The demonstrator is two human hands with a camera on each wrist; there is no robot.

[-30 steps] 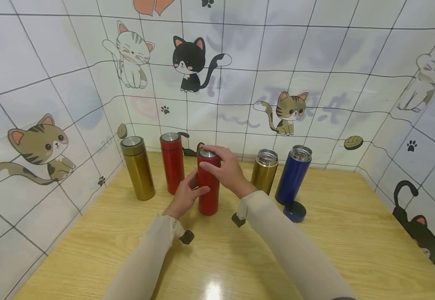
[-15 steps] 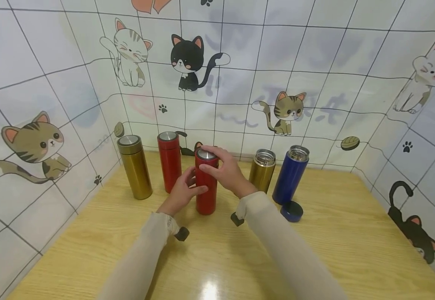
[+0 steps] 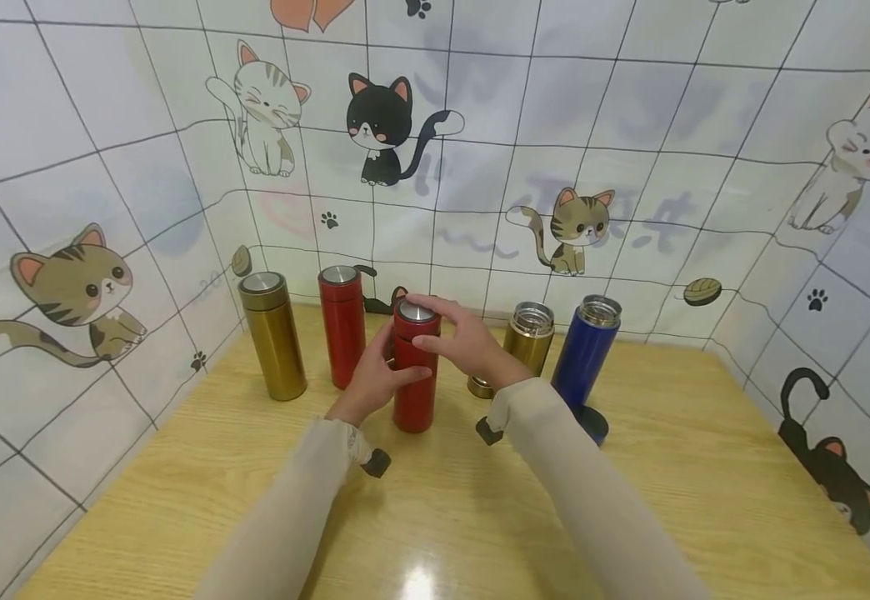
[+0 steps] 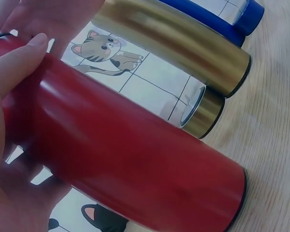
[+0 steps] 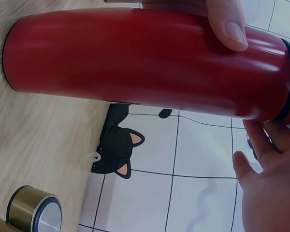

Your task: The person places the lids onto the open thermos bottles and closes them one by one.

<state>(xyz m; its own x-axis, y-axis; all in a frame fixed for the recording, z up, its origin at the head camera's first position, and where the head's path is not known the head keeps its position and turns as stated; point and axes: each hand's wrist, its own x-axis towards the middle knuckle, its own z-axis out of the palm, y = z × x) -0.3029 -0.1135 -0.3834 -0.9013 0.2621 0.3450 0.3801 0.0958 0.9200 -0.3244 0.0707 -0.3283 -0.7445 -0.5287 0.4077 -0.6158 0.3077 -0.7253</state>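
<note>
A red thermos flask [image 3: 414,412] stands upright on the table, its lid [image 3: 417,313] topped by a silver disc. My left hand [image 3: 372,382] grips the flask's body, with the thumb [image 4: 24,60] lying across the front and the fingers behind. My right hand [image 3: 471,343] holds the lid, thumb at the near side and fingers over the far edge. In the right wrist view a black ring [image 5: 289,79] shows between body and lid. The right fingertips are partly hidden behind the flask.
Left of my hands stand a capped gold flask [image 3: 275,350] and another capped red flask [image 3: 342,342]. To the right are an uncapped gold flask [image 3: 527,350], its gold cap [image 4: 208,113], an uncapped blue flask [image 3: 583,354] and a blue cap [image 3: 595,423]. A cat-patterned wall covering [image 3: 480,167] rises behind.
My right wrist and forearm have shifted slightly right, and the right hand has turned a little on the lid. The gold cap has come into sight beside that wrist. The flask stays in place.
</note>
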